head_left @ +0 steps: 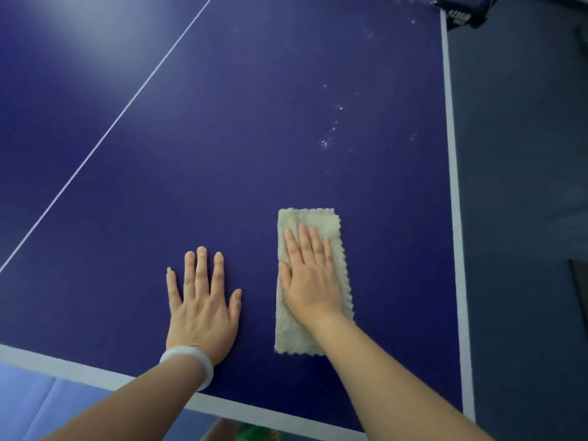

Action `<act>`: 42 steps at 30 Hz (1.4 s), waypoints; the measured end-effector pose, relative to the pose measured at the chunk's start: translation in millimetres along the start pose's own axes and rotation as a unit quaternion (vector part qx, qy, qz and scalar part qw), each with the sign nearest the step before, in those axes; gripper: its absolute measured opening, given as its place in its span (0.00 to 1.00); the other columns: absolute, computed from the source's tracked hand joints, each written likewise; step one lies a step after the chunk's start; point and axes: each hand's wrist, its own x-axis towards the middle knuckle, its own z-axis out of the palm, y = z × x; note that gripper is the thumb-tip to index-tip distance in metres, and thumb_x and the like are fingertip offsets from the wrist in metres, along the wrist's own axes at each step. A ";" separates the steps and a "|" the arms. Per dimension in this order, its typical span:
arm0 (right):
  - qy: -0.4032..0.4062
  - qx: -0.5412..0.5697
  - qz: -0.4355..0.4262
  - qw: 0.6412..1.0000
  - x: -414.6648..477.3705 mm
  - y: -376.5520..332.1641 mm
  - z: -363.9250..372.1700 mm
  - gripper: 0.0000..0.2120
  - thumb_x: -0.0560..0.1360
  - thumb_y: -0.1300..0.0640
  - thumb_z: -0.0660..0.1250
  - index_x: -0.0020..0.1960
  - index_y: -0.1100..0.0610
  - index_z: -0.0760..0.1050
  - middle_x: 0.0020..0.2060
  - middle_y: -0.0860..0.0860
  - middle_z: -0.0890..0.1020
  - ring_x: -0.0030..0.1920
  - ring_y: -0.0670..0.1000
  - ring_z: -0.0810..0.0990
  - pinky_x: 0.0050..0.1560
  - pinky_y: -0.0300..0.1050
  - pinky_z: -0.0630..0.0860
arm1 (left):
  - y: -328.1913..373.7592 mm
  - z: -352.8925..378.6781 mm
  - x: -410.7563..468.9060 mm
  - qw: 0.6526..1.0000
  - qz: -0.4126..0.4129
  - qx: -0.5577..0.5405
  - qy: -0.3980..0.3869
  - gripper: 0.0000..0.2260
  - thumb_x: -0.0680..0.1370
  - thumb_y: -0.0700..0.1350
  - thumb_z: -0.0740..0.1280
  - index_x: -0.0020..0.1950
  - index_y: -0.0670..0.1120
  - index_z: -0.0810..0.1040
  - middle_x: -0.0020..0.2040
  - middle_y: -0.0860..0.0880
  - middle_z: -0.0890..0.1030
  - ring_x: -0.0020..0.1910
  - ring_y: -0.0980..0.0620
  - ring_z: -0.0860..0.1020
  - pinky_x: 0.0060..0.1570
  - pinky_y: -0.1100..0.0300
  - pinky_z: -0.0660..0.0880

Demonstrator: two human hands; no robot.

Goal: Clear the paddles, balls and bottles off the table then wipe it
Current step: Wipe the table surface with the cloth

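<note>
A folded beige cloth lies flat on the blue table-tennis table, near its front right corner. My right hand presses down on the cloth with straight fingers. My left hand, a white bangle on its wrist, rests flat on the bare table just left of the cloth, fingers spread. Small wet drops speckle the surface beyond the cloth, toward the right edge. No paddles, balls or bottles show in this view.
A white centre line runs diagonally across the table. White edge bands mark the front and right sides. The net post clamp sits at the far right corner. Dark floor lies to the right.
</note>
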 end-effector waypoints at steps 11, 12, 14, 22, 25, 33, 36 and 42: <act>0.005 -0.007 0.247 0.969 -3.9 194.9 -35.5 0.28 0.82 0.43 0.38 0.80 0.44 0.37 0.80 0.44 0.40 0.79 0.47 0.39 0.77 0.65 0.41 | 2.2 -1.5 -0.6 1.000 -0.006 0.001 0.003 0.32 0.81 0.59 0.44 0.79 0.42 0.57 0.80 0.41 0.55 0.80 0.43 0.49 0.76 0.38 0.46; -0.003 -0.012 0.250 0.968 3.8 203.1 -38.5 0.28 0.81 0.42 0.38 0.80 0.43 0.37 0.80 0.44 0.39 0.79 0.47 0.39 0.76 0.66 0.40 | 2.3 -1.5 -0.2 1.000 -0.006 -0.001 0.003 0.32 0.81 0.59 0.44 0.80 0.42 0.56 0.80 0.41 0.54 0.80 0.43 0.48 0.76 0.39 0.45; -0.022 -0.026 0.237 0.971 8.8 212.7 -41.6 0.28 0.82 0.41 0.39 0.79 0.42 0.36 0.79 0.43 0.38 0.79 0.47 0.37 0.75 0.68 0.40 | 1.4 -0.2 0.3 1.000 -0.005 0.000 0.003 0.32 0.81 0.60 0.43 0.80 0.43 0.53 0.80 0.41 0.52 0.80 0.44 0.45 0.76 0.39 0.43; -0.001 -0.053 0.197 0.979 -77.4 183.0 -21.8 0.28 0.81 0.40 0.36 0.80 0.45 0.36 0.79 0.44 0.38 0.79 0.48 0.38 0.75 0.69 0.43 | 2.7 -3.3 -0.7 1.000 -0.011 -0.011 -0.002 0.33 0.80 0.60 0.39 0.80 0.44 0.51 0.81 0.42 0.49 0.80 0.44 0.43 0.76 0.40 0.40; 0.002 -0.046 0.197 0.979 -117.1 165.4 -13.3 0.30 0.80 0.40 0.35 0.80 0.45 0.37 0.79 0.44 0.39 0.79 0.48 0.37 0.76 0.67 0.42 | 3.5 -7.2 -1.8 1.000 -0.012 -0.023 -0.009 0.31 0.81 0.59 0.40 0.81 0.44 0.50 0.81 0.42 0.48 0.80 0.44 0.42 0.76 0.40 0.39; 0.017 -0.053 0.237 0.970 -198.7 140.6 9.8 0.30 0.81 0.42 0.39 0.81 0.49 0.42 0.80 0.47 0.43 0.80 0.50 0.41 0.76 0.69 0.47 | 4.8 -12.2 -1.6 0.999 -0.020 -0.022 -0.022 0.31 0.81 0.59 0.43 0.81 0.44 0.48 0.81 0.43 0.46 0.80 0.44 0.41 0.76 0.40 0.39; 0.015 -0.047 0.288 0.956 -179.2 115.8 12.1 0.31 0.81 0.41 0.37 0.81 0.53 0.42 0.80 0.52 0.43 0.80 0.54 0.41 0.76 0.67 0.46 | 5.6 -11.8 -1.7 0.999 -0.018 -0.015 -0.021 0.32 0.81 0.59 0.41 0.81 0.44 0.47 0.81 0.42 0.46 0.80 0.44 0.41 0.76 0.40 0.39; 0.006 -0.008 0.121 0.993 -88.0 25.9 8.8 0.31 0.81 0.42 0.40 0.81 0.51 0.39 0.80 0.52 0.39 0.79 0.53 0.36 0.77 0.63 0.39 | 4.8 -7.6 -0.8 1.000 -0.015 -0.007 -0.021 0.31 0.82 0.59 0.39 0.81 0.44 0.48 0.81 0.42 0.47 0.80 0.44 0.42 0.76 0.39 0.41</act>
